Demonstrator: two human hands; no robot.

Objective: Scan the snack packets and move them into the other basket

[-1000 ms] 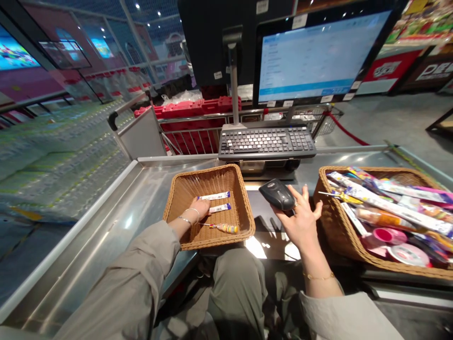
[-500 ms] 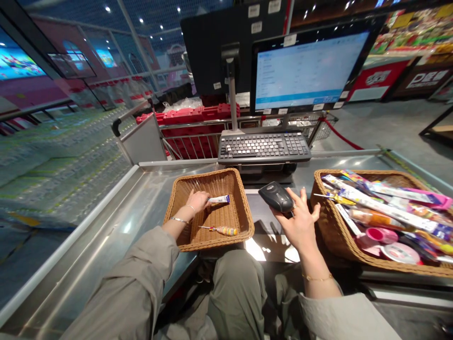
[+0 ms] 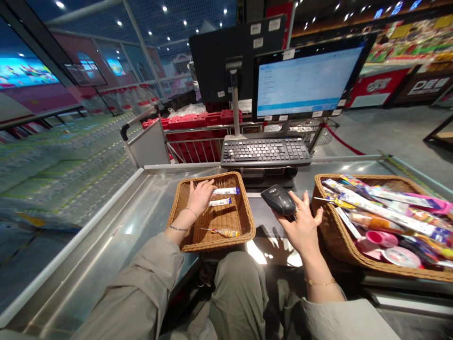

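My left hand (image 3: 201,196) is inside the left wicker basket (image 3: 249,208), its fingers closed at the left end of a slim white-and-blue packet (image 3: 227,191). A second white-and-blue packet (image 3: 220,202) lies just below it. Closer to me in the basket is a yellow striped lollipop-like stick item (image 3: 228,233). My right hand (image 3: 300,224) holds a black barcode scanner (image 3: 279,199) between the two baskets. Some of its fingers stick up, and the scanner's grip is mostly hidden.
On my right stands a wicker basket (image 3: 329,245) piled with packets, a pink cup-like item (image 3: 384,238) and a round tub (image 3: 401,257). Ahead are a keyboard (image 3: 265,152), a lit monitor (image 3: 304,85) and the dark back of another screen (image 3: 208,71). A metal counter (image 3: 130,222) extends left.
My left hand has moved up and slightly right in the basket. Two white-and-blue packets show now, where one showed before. The right hand keeps the scanner nearly in place.
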